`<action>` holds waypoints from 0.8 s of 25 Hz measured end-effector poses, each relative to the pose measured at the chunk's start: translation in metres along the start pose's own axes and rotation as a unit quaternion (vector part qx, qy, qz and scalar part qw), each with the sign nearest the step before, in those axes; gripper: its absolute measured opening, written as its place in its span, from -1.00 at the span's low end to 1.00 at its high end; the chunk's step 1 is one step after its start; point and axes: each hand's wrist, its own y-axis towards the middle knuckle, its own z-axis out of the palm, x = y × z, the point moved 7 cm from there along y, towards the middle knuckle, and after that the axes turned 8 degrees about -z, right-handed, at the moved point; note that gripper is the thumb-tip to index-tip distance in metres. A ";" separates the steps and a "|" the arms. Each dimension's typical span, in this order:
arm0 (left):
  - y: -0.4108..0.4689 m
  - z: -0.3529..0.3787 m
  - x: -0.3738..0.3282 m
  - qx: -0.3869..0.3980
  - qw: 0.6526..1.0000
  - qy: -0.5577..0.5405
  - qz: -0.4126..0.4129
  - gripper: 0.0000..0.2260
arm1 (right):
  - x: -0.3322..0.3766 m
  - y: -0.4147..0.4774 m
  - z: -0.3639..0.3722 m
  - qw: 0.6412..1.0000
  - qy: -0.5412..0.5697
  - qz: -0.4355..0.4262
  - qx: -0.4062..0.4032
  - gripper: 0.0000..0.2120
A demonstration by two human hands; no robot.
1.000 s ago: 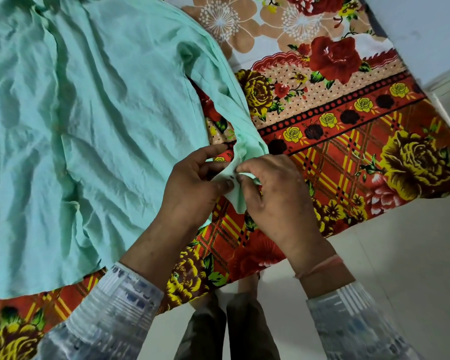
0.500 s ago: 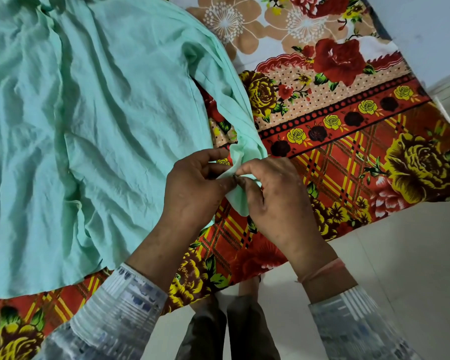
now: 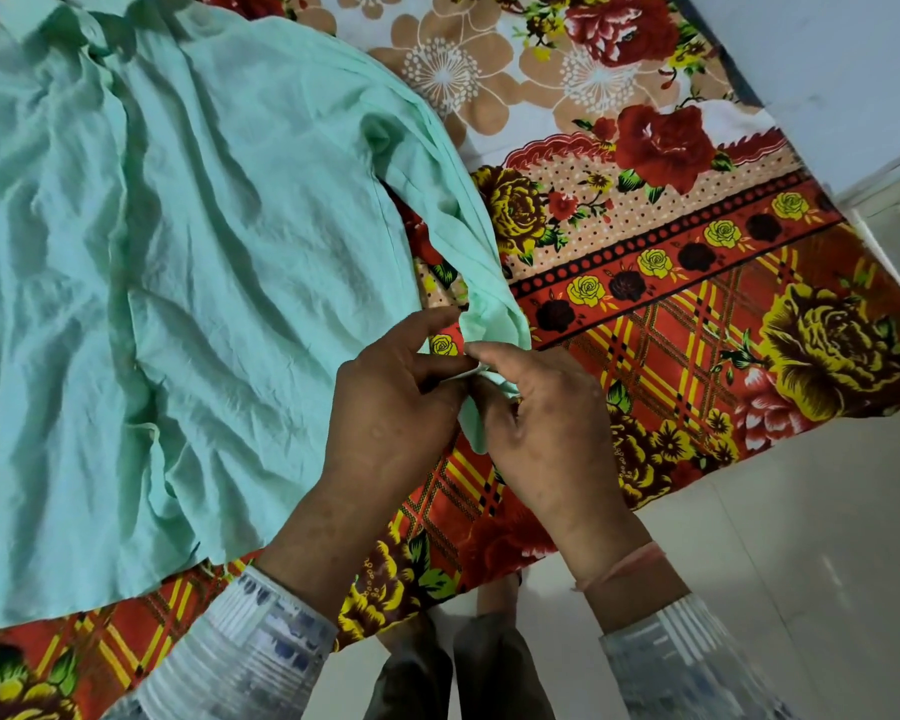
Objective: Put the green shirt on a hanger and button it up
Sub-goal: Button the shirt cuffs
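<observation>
Hands, left hand (image 3: 391,407) and right hand (image 3: 546,423), still pinch the cuff (image 3: 475,433) of the green shirt (image 3: 178,304), barely moved.

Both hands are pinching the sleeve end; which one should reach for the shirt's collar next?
Probably left: the left hand lies beside the shirt, on the collar's side; the right hand would have to cross over it.

Behind the left hand (image 3: 391,407) and right hand (image 3: 552,423), long sleeves (image 3: 240,652) show pale blue-white cloth with ribbed, banded cuffs (print blurred). A thin pinkish-orange thread (image 3: 619,566) rings the right wrist. Trousers (image 3: 417,683) are dark grey.
</observation>
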 end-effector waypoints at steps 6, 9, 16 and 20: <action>-0.018 -0.005 0.004 -0.098 0.994 -0.043 0.025 -0.34 | 0.004 0.004 -0.001 0.998 -0.029 0.021 -0.056 -0.86; -0.014 -0.001 0.005 -0.070 0.996 -0.024 0.046 -0.44 | 0.002 0.000 -0.001 0.997 -0.024 0.036 -0.056 -0.86; -0.003 0.006 0.009 -0.064 0.997 0.009 0.050 -0.56 | -0.009 -0.007 0.005 0.994 0.090 0.044 0.048 -0.58; -0.012 0.006 -0.005 -0.097 0.983 0.077 0.138 -0.57 | -0.008 -0.009 -0.011 0.999 -0.031 0.016 0.000 -0.56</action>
